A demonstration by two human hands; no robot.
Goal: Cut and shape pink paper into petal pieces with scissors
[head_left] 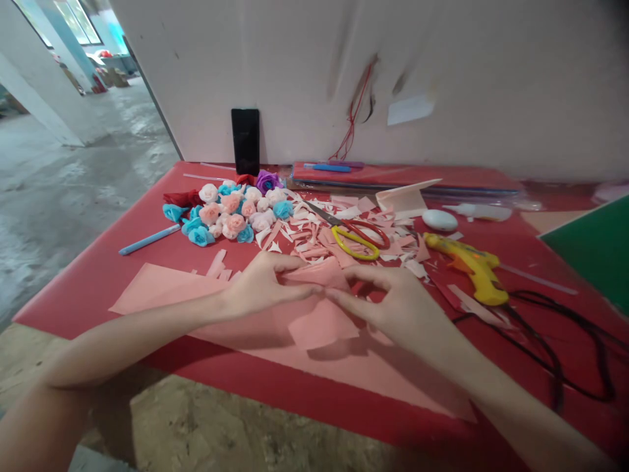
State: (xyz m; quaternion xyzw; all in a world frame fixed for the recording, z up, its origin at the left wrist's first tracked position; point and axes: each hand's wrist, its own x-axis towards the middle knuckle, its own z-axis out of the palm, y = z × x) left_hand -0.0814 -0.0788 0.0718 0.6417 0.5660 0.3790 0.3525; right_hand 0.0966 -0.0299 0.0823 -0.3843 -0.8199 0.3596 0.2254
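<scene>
Both my left hand [268,283] and my right hand [386,295] pinch a small piece of pink paper [327,324] between thumbs and fingers, their thumb tips almost meeting. The piece is bent, with its lower flap hanging toward me. Beneath it, a long pink paper sheet [236,334] lies across the front of the table. Just beyond my hands, scissors [356,239] with one yellow and one red handle loop rest on a heap of pink and white paper scraps [304,239]. To the right of my right hand lies a yellow hot glue gun [469,262].
Paper roses [230,216] in several colours cluster on the left of the red table [98,288], beside a blue pen [150,240]. A black phone [246,141] leans on the wall. A white oval object [439,220] sits near the glue gun, whose black cord [555,367] loops at right.
</scene>
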